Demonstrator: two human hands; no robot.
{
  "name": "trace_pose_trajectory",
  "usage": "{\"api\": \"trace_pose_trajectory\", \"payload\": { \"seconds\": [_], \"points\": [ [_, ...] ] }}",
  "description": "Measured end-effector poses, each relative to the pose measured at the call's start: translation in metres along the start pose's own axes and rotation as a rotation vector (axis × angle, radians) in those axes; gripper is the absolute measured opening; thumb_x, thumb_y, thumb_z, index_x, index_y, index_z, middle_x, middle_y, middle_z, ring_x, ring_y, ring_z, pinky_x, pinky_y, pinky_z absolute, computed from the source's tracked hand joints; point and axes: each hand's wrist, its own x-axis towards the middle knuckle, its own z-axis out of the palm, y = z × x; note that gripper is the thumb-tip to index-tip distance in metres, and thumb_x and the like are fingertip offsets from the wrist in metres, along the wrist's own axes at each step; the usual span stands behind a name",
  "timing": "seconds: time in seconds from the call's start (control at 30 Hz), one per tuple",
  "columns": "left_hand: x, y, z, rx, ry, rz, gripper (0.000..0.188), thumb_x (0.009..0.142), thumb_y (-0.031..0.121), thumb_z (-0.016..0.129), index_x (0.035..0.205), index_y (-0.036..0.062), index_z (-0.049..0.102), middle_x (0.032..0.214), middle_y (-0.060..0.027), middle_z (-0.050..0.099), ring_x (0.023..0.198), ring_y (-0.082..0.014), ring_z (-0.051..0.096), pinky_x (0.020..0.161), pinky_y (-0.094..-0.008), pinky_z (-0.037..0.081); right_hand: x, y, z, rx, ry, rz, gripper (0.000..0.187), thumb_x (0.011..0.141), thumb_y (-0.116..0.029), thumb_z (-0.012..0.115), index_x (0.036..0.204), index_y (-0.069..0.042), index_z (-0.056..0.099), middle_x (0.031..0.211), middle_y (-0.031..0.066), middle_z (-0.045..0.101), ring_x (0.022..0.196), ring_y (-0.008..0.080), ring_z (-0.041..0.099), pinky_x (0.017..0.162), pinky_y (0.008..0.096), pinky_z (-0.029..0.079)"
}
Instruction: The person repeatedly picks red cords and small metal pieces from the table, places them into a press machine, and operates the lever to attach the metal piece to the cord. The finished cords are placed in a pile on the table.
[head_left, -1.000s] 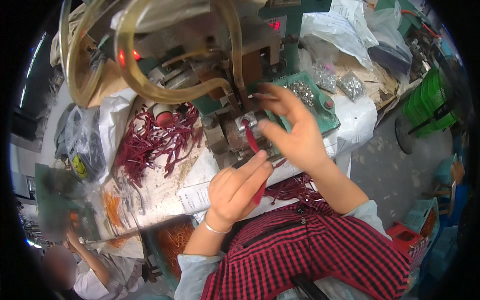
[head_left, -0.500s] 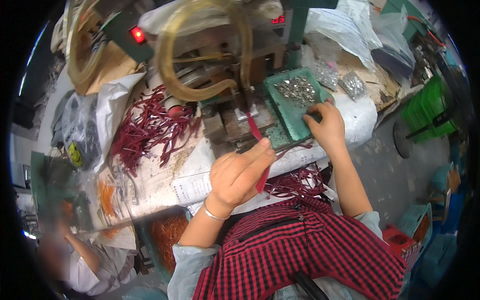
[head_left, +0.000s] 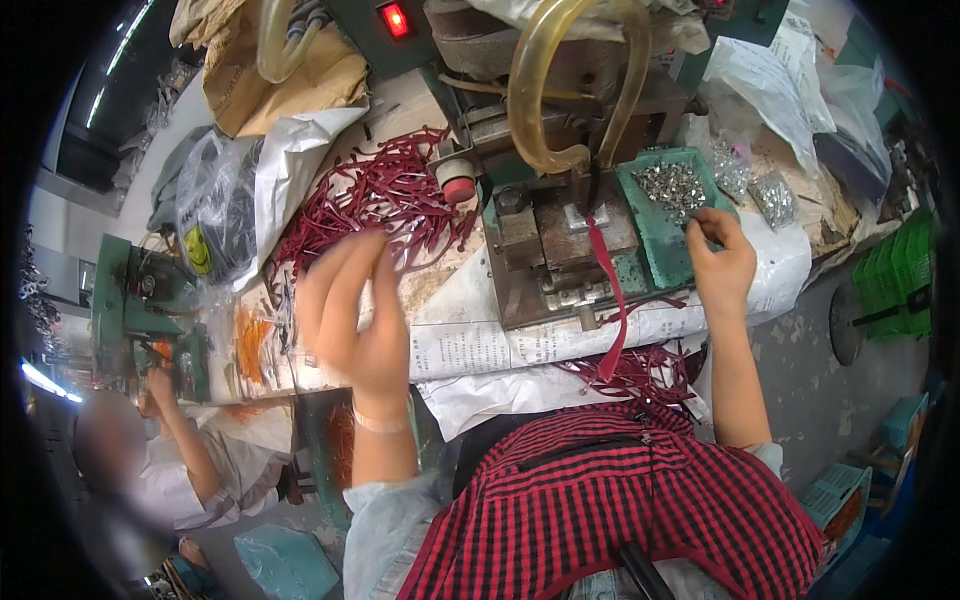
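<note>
My left hand (head_left: 355, 310) is over the table beside a heap of dark red straps (head_left: 375, 200). Its fingers are stretched and apart, somewhat smeared by motion, with nothing seen in them. At the right rim of a green tray (head_left: 665, 255), my right hand (head_left: 722, 262) has thumb and fingertips pinched; whatever lies between them is too small to make out. Small shiny metal pieces (head_left: 668, 188) lie in the tray. Between my hands stands a bench press (head_left: 550, 235). One red strap (head_left: 608, 275) has its upper end under the press head and hangs over the table edge.
A thick yellowish hose (head_left: 525, 100) loops above the press, near a red button (head_left: 459, 189). More red straps (head_left: 640, 375) lie at my lap. Bags of metal pieces (head_left: 773, 198) lie right of the tray. Another person's arm (head_left: 185, 430) is at the left.
My left hand has let go of the red strap and moved left to the strap heap. My right hand's fingers have closed into a pinch at the tray. The view has shifted.
</note>
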Motion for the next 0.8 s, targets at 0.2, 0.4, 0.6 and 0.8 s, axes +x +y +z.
{"api": "trace_pose_trajectory", "payload": {
  "seconds": [0.2,0.4,0.6,0.8],
  "points": [
    [-0.051,-0.131,0.119,0.428,-0.619,-0.010,0.015,0.073,0.010,0.075,0.087,0.0067,0.077,0.108,-0.0125,0.068,0.100,-0.0347,0.058,0.082,-0.0433,0.050,0.004,-0.003,0.008,0.015,-0.068,0.010,0.016,0.090,-0.005,0.071,0.105,0.001,0.073,0.095,0.0068,0.076,0.091,0.0155,0.070,0.087,0.0292,0.052],
    [-0.061,-0.124,0.108,0.099,-0.267,0.087,0.016,0.086,0.003,0.073,0.102,0.0034,0.072,0.105,-0.0110,0.073,0.089,-0.0284,0.067,0.077,-0.0389,0.051,-0.028,0.031,-0.041,-0.144,0.089,-0.042,0.014,0.092,-0.004,0.071,0.105,0.001,0.072,0.097,0.0060,0.075,0.094,0.0152,0.068,0.087,0.0293,0.052],
    [-0.051,-0.103,0.075,-0.914,-0.324,-0.814,0.016,0.106,0.011,0.060,0.118,0.0020,0.065,0.097,-0.0123,0.075,0.075,-0.0123,0.069,0.066,-0.0239,0.055,-0.020,-0.042,-0.022,0.131,-0.071,-0.171,0.013,0.091,0.000,0.071,0.104,0.001,0.073,0.102,0.0072,0.074,0.097,0.0156,0.068,0.091,0.0289,0.051],
    [-0.087,-0.108,0.096,-0.578,-0.438,-0.898,0.037,0.104,0.034,0.065,0.104,-0.0023,0.071,0.090,-0.0089,0.075,0.076,-0.0164,0.071,0.066,-0.0253,0.055,0.002,-0.094,0.042,0.390,-0.114,-0.247,0.019,0.082,-0.001,0.075,0.101,-0.001,0.072,0.097,0.0114,0.074,0.093,0.0263,0.071,0.085,0.0342,0.054]
  ]
}}
